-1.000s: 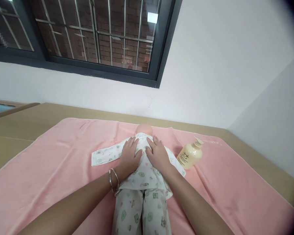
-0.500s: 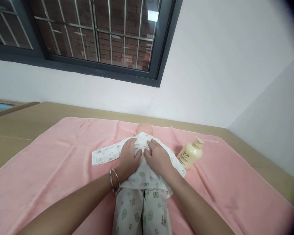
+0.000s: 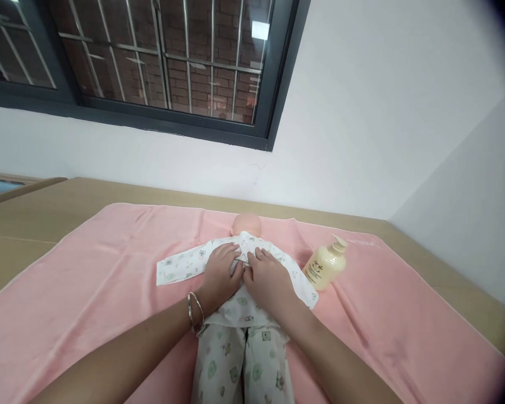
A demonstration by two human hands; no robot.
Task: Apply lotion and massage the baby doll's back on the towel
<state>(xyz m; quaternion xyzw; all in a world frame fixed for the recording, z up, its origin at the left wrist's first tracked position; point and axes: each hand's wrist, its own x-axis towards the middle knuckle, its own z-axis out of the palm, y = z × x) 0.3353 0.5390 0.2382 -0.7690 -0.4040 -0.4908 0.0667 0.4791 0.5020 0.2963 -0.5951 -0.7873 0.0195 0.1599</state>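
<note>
A baby doll lies on its back, dressed in a white printed baby shirt (image 3: 239, 308) and matching trousers (image 3: 263, 365). Its bald head (image 3: 247, 224) shows above the collar. My left hand (image 3: 223, 275), with bangles at the wrist, pinches the shirt's front at the chest. Close beside it, my right hand (image 3: 269, 278) has its fingers curled on the same fabric, which puckers between the two thumbs. Exactly what the fingertips grip is partly hidden. One sleeve (image 3: 179, 266) stretches out flat to the left; the other slopes down to the right.
A pink blanket (image 3: 109, 314) under the doll covers much of a wooden surface (image 3: 92, 193). To the right, a yellow pump bottle (image 3: 326, 266) stands close to the right sleeve. Behind are a white wall (image 3: 340, 112) and a dark-framed barred window (image 3: 168, 62).
My hands have drawn closer together at the chest, and the fingers have curled in. The shirt's fabric there is now bunched between them. The bottle has stayed in place.
</note>
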